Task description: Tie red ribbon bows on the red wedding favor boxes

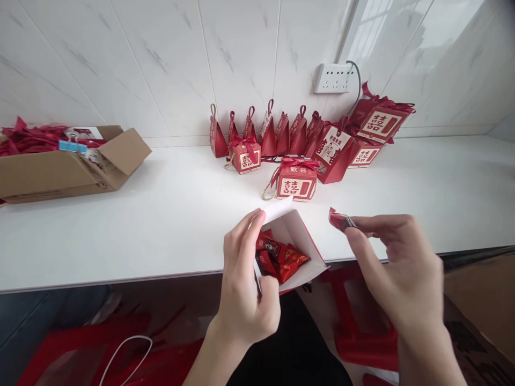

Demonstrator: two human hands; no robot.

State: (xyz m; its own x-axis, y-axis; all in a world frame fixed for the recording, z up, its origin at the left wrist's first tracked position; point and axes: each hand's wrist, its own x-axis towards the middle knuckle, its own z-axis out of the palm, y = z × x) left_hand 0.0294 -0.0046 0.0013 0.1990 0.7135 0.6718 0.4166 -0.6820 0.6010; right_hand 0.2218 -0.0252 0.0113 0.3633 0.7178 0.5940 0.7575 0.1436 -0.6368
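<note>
Surroundings: the white countertop [161, 214] carries an open cardboard carton [60, 171] of red ribbons at far left. A row of red triangular favour boxes [261, 134] stands along the wall. Two finished cube boxes with bows [295, 182] stand in front of that row. A wall socket strip [336, 78] is mounted above. Nothing lies between my hands.

My left hand [245, 279] grips the open favour box [300, 233] at the counter's near edge, with the thumb and fingers closed on its left wall. The box is red outside and white inside. It tilts toward me and holds red-wrapped candies [281, 257].

My right hand [398, 262] pinches one red-wrapped candy [340, 220] between thumb and forefinger, just right of the box and apart from it.
</note>
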